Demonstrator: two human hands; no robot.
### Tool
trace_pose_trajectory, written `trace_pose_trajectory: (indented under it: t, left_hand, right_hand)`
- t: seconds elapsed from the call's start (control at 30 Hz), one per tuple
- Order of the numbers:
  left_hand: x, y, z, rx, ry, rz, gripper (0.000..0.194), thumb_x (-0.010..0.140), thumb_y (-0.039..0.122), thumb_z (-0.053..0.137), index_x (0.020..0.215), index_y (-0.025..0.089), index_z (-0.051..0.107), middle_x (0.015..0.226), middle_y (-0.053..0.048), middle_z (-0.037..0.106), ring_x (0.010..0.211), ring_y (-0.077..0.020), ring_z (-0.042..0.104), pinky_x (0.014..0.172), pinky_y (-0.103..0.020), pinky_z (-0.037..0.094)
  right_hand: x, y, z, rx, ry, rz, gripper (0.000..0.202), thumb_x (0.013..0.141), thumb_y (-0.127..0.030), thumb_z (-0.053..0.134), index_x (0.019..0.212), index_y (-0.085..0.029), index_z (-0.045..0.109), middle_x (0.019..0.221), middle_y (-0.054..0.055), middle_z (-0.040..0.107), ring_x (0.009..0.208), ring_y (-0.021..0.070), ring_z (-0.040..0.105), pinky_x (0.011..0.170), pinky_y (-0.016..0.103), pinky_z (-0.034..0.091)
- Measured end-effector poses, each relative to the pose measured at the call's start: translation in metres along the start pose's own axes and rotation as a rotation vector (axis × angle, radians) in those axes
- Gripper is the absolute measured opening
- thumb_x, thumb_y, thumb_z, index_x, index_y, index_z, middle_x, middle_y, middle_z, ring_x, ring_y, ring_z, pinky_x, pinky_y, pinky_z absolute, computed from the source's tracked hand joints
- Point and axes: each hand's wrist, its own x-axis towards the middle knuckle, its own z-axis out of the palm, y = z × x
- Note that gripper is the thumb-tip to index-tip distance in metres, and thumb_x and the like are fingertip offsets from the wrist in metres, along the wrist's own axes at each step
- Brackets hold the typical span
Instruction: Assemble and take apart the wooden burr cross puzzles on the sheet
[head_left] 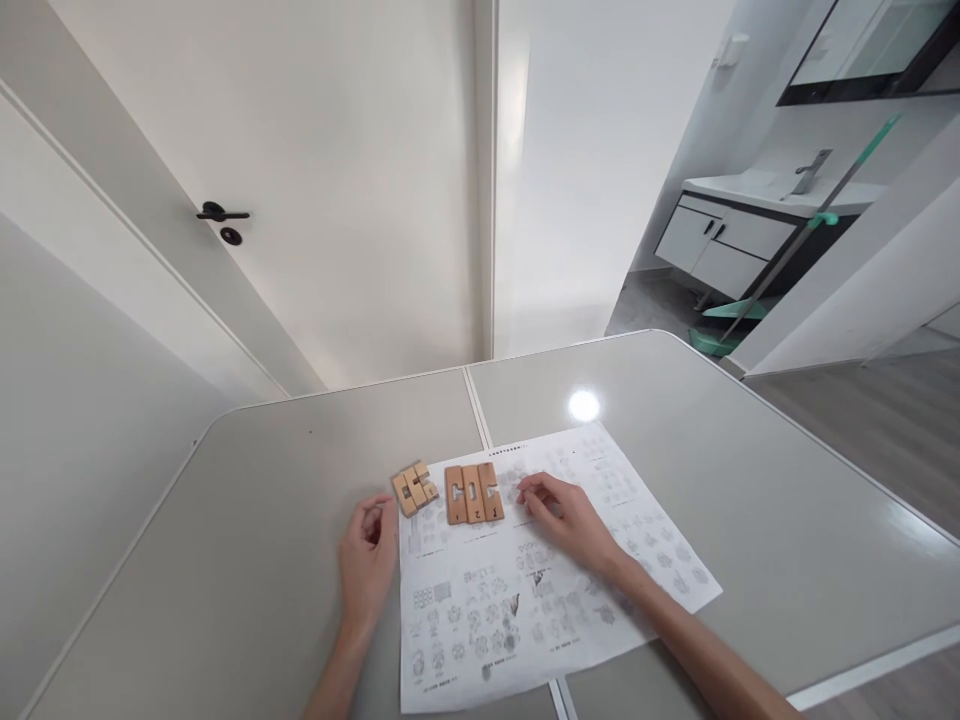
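Observation:
Three reddish-brown wooden puzzle pieces [474, 494] lie side by side on the printed sheet [540, 655], with cutouts and the marks 1, 2 and 3. To their left, a cluster of lighter wooden puzzle pieces [414, 488] straddles the sheet's upper left edge. My left hand [367, 555] rests on the table just below that cluster, its fingers loosely curled and apart, holding nothing. Over the paper, right of the numbered pieces, is my right hand [566, 515]. Its thumb and fingers are slightly bent with a gap between them, and no object shows in it.
A grey table [262, 540] with a pale rim and a centre seam carries the sheet. Beyond its far edge stands a white door [360, 200] with a black handle [222, 213]. At the right are a sink cabinet [724, 235] and a green-handled broom [821, 220].

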Motion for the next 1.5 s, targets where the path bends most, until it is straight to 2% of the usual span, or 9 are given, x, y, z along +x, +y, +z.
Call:
trace_pose_trajectory:
  t: [0.1, 0.27, 0.47, 0.6, 0.73, 0.87, 1.0, 1.13, 1.5]
  left_hand:
    - [0.006, 0.003, 0.010, -0.027, -0.003, 0.021, 0.035, 0.089, 0.054, 0.061, 0.101, 0.021, 0.065, 0.065, 0.004, 0.058, 0.059, -0.0151, 0.050, 0.057, -0.023, 0.041]
    - [0.026, 0.002, 0.011, -0.041, 0.047, 0.032, 0.035, 0.089, 0.053, 0.061, 0.100, 0.020, 0.066, 0.066, 0.003, 0.058, 0.061, -0.0157, 0.053, 0.058, -0.024, 0.042]
    - [0.035, -0.004, 0.002, -0.030, 0.074, 0.008, 0.032, 0.089, 0.051, 0.063, 0.102, 0.021, 0.066, 0.065, 0.005, 0.054, 0.060, -0.0144, 0.049, 0.057, -0.023, 0.040]
    - [0.033, -0.004, 0.001, -0.034, 0.061, -0.005, 0.035, 0.089, 0.052, 0.062, 0.102, 0.020, 0.066, 0.063, 0.005, 0.051, 0.058, -0.0144, 0.047, 0.055, -0.024, 0.038]
    - [0.032, -0.001, 0.001, -0.031, 0.058, -0.001, 0.039, 0.087, 0.056, 0.062, 0.100, 0.020, 0.066, 0.063, 0.005, 0.050, 0.058, -0.0151, 0.047, 0.055, -0.025, 0.039]
    - [0.032, -0.001, 0.001, -0.019, 0.049, 0.000, 0.040, 0.087, 0.057, 0.062, 0.100, 0.020, 0.066, 0.063, 0.005, 0.051, 0.057, -0.0153, 0.046, 0.055, -0.025, 0.039]
    - [0.032, -0.001, 0.001, -0.016, 0.041, -0.007, 0.039, 0.087, 0.057, 0.062, 0.100, 0.020, 0.066, 0.063, 0.005, 0.051, 0.058, -0.0152, 0.046, 0.055, -0.025, 0.038]
    - [0.031, -0.002, 0.001, -0.010, 0.028, -0.005, 0.038, 0.089, 0.056, 0.062, 0.101, 0.020, 0.067, 0.063, 0.004, 0.050, 0.059, -0.0159, 0.047, 0.056, -0.025, 0.039]
    - [0.029, 0.003, 0.002, -0.028, 0.003, 0.002, 0.033, 0.087, 0.052, 0.063, 0.098, 0.020, 0.066, 0.061, 0.006, 0.052, 0.058, -0.0150, 0.048, 0.056, -0.024, 0.040]
  right_hand:
    - [0.002, -0.004, -0.002, -0.106, -0.040, -0.100, 0.020, 0.104, -0.029, 0.047, 0.115, -0.026, 0.065, 0.111, 0.007, 0.073, 0.091, 0.0227, 0.069, 0.074, 0.037, 0.059]
    - [0.004, -0.009, 0.002, -0.235, -0.112, -0.337, 0.034, 0.102, -0.028, 0.060, 0.136, -0.032, 0.057, 0.138, 0.007, 0.064, 0.135, 0.0301, 0.052, 0.104, 0.053, 0.055]
    - [0.008, 0.000, 0.009, -0.348, -0.132, -0.425, 0.042, 0.102, -0.026, 0.061, 0.143, -0.030, 0.053, 0.145, 0.006, 0.062, 0.139, 0.0294, 0.050, 0.113, 0.054, 0.049]
    - [0.008, 0.000, 0.007, -0.298, -0.127, -0.427, 0.038, 0.103, -0.026, 0.061, 0.140, -0.031, 0.057, 0.142, 0.006, 0.065, 0.139, 0.0286, 0.052, 0.114, 0.054, 0.048]
    - [0.005, 0.000, 0.003, -0.166, -0.101, -0.344, 0.024, 0.105, -0.027, 0.055, 0.126, -0.032, 0.065, 0.132, 0.005, 0.070, 0.131, 0.0275, 0.058, 0.111, 0.052, 0.049]
    - [0.002, 0.004, 0.001, -0.096, -0.048, -0.202, 0.021, 0.105, -0.030, 0.050, 0.118, -0.030, 0.067, 0.123, 0.008, 0.071, 0.110, 0.0269, 0.067, 0.090, 0.045, 0.058]
    - [0.003, 0.008, 0.001, -0.085, -0.022, -0.107, 0.021, 0.104, -0.032, 0.048, 0.110, -0.028, 0.068, 0.110, 0.008, 0.072, 0.090, 0.0241, 0.067, 0.071, 0.037, 0.056]
    - [0.005, 0.009, 0.001, -0.059, 0.003, -0.063, 0.021, 0.104, -0.033, 0.048, 0.106, -0.027, 0.068, 0.100, 0.006, 0.073, 0.083, 0.0224, 0.066, 0.070, 0.035, 0.053]
    - [0.006, 0.010, 0.001, -0.051, 0.022, -0.038, 0.023, 0.102, -0.035, 0.049, 0.102, -0.025, 0.070, 0.098, 0.006, 0.075, 0.084, 0.0225, 0.067, 0.073, 0.034, 0.053]
